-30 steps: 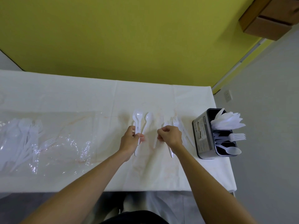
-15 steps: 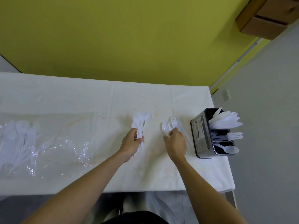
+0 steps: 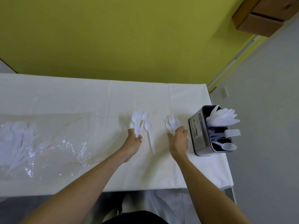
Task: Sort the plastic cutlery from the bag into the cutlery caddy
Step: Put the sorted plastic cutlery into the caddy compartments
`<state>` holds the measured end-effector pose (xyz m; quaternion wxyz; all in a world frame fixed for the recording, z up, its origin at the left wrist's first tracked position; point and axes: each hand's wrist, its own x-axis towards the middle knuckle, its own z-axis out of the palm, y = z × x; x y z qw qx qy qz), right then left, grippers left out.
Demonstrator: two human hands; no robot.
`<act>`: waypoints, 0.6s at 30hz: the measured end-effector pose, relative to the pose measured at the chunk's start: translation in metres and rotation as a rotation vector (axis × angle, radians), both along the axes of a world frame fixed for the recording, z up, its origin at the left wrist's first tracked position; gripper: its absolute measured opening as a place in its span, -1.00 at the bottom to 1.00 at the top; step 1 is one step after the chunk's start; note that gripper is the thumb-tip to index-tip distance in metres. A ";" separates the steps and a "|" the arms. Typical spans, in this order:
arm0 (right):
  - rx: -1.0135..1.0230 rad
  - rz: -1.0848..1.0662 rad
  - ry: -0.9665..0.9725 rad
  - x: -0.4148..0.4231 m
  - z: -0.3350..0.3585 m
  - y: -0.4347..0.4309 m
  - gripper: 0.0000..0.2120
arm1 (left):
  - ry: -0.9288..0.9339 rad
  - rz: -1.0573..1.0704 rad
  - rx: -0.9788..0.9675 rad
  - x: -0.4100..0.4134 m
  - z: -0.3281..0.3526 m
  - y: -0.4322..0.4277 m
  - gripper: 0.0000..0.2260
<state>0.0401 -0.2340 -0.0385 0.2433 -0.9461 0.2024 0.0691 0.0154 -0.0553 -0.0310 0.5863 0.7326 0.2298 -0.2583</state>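
Note:
My left hand (image 3: 134, 139) is closed on a bunch of white plastic spoons (image 3: 137, 120), bowls pointing away from me. One loose spoon (image 3: 149, 135) lies on the cloth just right of that hand. My right hand (image 3: 178, 138) rests on several white forks (image 3: 172, 122), fingers curled over their handles, left of the caddy. The dark cutlery caddy (image 3: 199, 135) stands at the table's right end with knives, forks and a spoon in separate compartments. The clear plastic bag (image 3: 48, 143) lies flat at the left with more white cutlery (image 3: 16, 136) inside.
A white cloth covers the table (image 3: 80, 97), whose right edge runs just beyond the caddy. A yellow wall stands behind the table. A grey wall with a socket (image 3: 224, 93) is at the right, with a wooden box (image 3: 265, 15) mounted high up.
My left hand gathered the spoons into a bunch and lifted their bowls together. My right hand moved right and onto the forks, leaving one spoon on the cloth.

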 end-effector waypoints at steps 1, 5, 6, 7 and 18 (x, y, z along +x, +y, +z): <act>-0.021 0.017 0.040 0.001 -0.002 -0.003 -0.68 | 0.013 -0.005 -0.007 0.000 0.000 0.000 -0.75; -0.001 0.055 0.103 0.004 -0.004 -0.004 -0.80 | 0.034 0.016 -0.064 -0.003 0.003 -0.001 -0.68; 0.006 0.058 0.115 0.006 -0.003 -0.004 -0.88 | 0.025 0.028 -0.079 -0.003 0.002 -0.001 -0.66; 0.007 0.059 0.125 0.007 -0.003 -0.005 -0.83 | 0.009 0.037 -0.083 -0.003 0.001 -0.002 -0.66; 0.705 -0.100 0.167 0.022 0.020 -0.008 -0.90 | -0.083 0.211 -0.101 0.001 0.003 -0.008 -0.95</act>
